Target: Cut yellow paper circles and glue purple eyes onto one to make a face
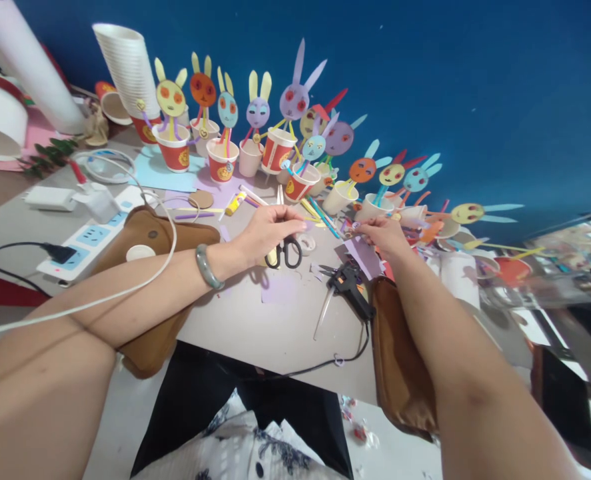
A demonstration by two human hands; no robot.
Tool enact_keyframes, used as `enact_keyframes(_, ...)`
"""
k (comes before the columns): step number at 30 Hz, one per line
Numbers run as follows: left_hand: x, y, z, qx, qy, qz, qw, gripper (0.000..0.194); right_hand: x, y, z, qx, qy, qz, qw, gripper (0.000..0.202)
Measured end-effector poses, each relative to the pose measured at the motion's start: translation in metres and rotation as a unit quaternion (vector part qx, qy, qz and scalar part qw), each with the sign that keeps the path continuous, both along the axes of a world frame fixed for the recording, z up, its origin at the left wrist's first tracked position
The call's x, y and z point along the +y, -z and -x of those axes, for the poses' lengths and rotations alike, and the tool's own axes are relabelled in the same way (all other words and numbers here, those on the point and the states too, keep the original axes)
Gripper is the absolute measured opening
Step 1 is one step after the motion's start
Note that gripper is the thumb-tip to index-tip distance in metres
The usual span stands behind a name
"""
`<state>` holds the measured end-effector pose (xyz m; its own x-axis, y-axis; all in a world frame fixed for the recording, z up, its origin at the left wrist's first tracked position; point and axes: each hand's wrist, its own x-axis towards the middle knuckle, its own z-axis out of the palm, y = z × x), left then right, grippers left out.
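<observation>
My left hand (279, 225) is over the middle of the table, thumb and fingers pinched together at what looks like a small purple piece (305, 227). Black-handled scissors (290, 253) lie just under it, beside a roll of white tape (306, 243). My right hand (379, 235) reaches among small paper scraps by a purple sheet (364, 259), fingertips together; whatever is between them is too small to name. A black glue gun (351, 291) lies below my right hand. A purple paper square (278, 291) rests nearer the front.
Paper cups with rabbit-faced figures (171, 99) line the back by the blue wall. At left are a stack of cups (128, 70), a power strip (92, 233) and a white cable. Brown cushions (400, 360) lie under both arms. The glue gun's cord crosses the front.
</observation>
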<state>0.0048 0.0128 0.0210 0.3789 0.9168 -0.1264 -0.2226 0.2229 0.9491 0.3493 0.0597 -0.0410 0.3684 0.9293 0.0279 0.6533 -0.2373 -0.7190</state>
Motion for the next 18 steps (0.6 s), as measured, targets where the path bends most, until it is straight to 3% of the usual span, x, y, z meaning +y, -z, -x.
enact_keyframes(8,0.003,0.009,0.002,-0.009,0.008,-0.027,1.000,0.009,0.001,0.001,0.009,-0.024,0.019,0.011,0.999,0.014)
enact_keyframes(18,0.005,0.016,0.001,-0.025,-0.001,-0.044,0.999,0.017,-0.006,-0.009,0.022,-0.072,0.013,0.000,0.997,0.016)
